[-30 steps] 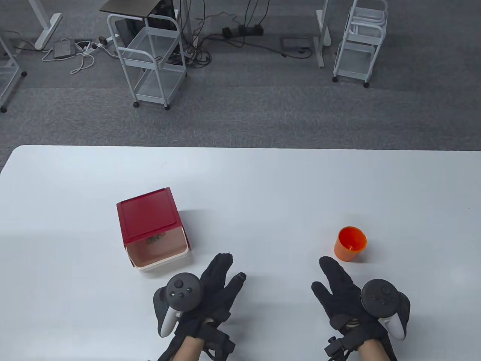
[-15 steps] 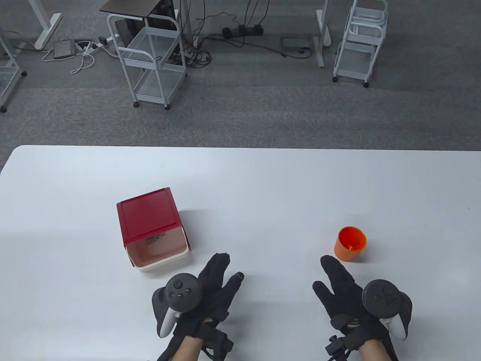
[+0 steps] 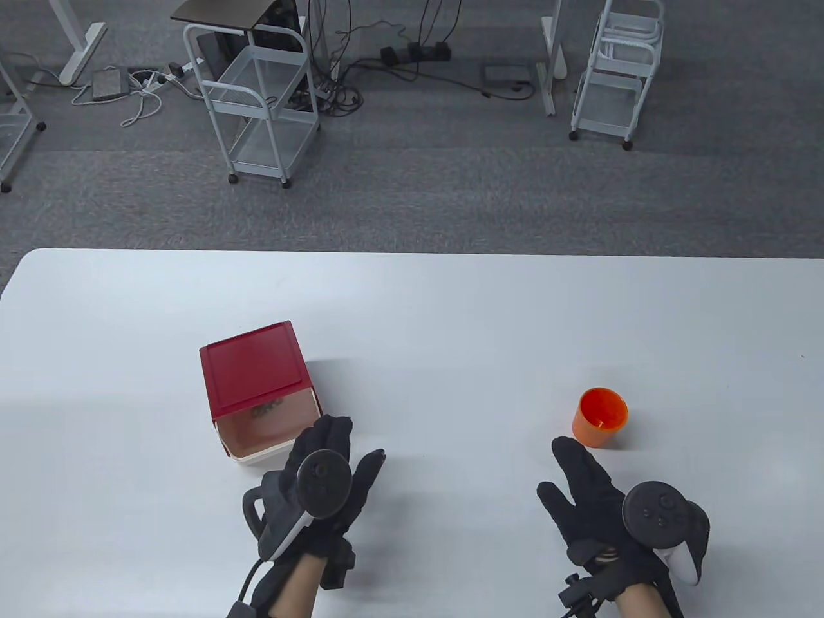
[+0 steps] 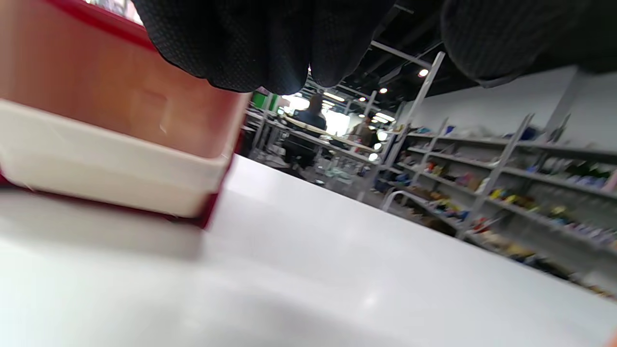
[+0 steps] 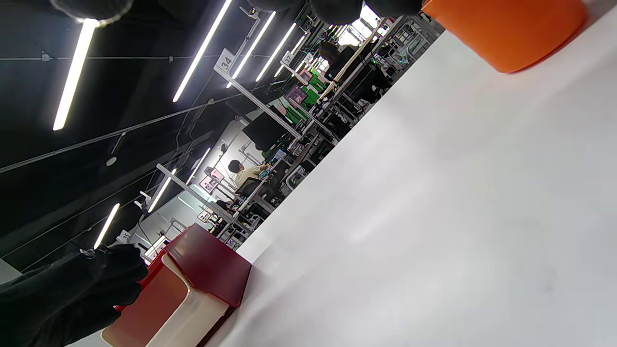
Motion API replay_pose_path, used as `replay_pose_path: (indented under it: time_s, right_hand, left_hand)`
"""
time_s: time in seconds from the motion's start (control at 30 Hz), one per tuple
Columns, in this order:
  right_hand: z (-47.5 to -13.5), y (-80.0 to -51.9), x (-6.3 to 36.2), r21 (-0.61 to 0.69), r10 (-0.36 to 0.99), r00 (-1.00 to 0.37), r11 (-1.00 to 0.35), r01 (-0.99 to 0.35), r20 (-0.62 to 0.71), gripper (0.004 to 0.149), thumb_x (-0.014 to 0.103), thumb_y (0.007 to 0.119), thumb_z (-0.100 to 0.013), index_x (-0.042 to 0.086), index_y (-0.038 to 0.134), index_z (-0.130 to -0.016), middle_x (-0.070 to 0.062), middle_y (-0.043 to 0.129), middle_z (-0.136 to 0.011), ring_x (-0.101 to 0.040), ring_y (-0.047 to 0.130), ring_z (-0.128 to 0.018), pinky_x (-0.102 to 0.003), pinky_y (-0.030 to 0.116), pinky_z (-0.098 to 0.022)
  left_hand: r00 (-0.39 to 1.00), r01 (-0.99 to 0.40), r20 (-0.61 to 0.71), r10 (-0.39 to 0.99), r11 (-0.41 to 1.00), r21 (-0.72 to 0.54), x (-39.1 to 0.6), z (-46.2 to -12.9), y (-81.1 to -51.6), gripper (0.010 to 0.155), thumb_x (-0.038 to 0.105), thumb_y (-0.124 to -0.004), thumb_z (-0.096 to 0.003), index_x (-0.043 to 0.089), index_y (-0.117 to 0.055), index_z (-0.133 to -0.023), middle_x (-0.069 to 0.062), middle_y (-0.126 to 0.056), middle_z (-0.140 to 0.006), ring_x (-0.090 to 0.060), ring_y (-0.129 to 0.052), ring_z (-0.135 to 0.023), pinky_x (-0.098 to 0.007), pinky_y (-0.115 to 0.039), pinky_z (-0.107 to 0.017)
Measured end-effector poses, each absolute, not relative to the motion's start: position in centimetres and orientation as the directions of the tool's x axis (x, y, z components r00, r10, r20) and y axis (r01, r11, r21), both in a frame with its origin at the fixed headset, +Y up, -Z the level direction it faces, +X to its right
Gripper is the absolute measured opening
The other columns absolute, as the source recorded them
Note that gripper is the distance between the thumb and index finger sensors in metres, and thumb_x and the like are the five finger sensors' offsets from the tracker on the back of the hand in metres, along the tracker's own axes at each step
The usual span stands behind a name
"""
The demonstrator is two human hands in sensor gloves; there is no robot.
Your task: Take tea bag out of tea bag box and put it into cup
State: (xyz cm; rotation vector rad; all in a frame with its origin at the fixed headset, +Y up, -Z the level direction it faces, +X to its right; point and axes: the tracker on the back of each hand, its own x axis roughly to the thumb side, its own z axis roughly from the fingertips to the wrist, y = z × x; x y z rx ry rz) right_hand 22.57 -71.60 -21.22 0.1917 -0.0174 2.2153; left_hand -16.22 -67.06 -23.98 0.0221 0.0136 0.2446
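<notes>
The tea bag box point(image 3: 257, 386) is red with a white tray and a clear sloping front flap; a dark tea bag point(image 3: 267, 409) shows behind the flap. It also shows close up in the left wrist view point(image 4: 96, 125) and in the right wrist view point(image 5: 193, 284). The orange cup point(image 3: 600, 416) stands upright at the right; it shows in the right wrist view point(image 5: 506, 33). My left hand point(image 3: 335, 450) is open, fingers spread, its fingertips point(image 3: 331, 428) at the box's front right corner. My right hand point(image 3: 573, 476) lies open and empty just near the cup.
The white table point(image 3: 450, 322) reaches its far edge at mid-frame. Beyond it on the grey carpet stand white wire carts point(image 3: 257, 96) and cables.
My left hand has moved left and forward to the box's front right corner. The right hand, box and cup have not moved.
</notes>
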Motion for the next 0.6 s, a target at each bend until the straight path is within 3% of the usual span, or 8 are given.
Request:
replay_pose_path:
  time_s: [0.27, 0.6]
  right_hand:
    - [-21.2, -71.7, 22.4, 0.061, 0.787, -0.600, -0.613, -0.788, 0.144, 0.080, 0.065, 0.064, -0.047, 0.014, 0.042, -0.105, -0.024, 0.043, -0.111, -0.056, 0.044, -0.098, -0.069, 0.034, -0.069]
    - [-21.2, -71.7, 22.4, 0.064, 0.784, -0.605, -0.616, -0.785, 0.136, 0.080, 0.064, 0.064, -0.047, 0.014, 0.041, -0.105, -0.024, 0.043, -0.111, -0.056, 0.045, -0.098, -0.069, 0.035, -0.069]
  left_hand:
    - [0.988, -0.055, -0.148, 0.050, 0.998, -0.034, -18.5, -25.6, -67.7, 0.074, 0.068, -0.070, -0.0442, 0.028, -0.068, -0.106, -0.005, -0.073, -0.115, -0.032, -0.078, -0.102, -0.043, -0.069, -0.077]
    - [0.953, 0.162, -0.230, -0.195, 0.974, -0.157, -19.7, -28.2, -70.2, 0.062, 0.055, -0.081, -0.0441, 0.034, -0.071, -0.101, 0.003, -0.078, -0.112, -0.024, -0.082, -0.100, -0.037, -0.072, -0.077]
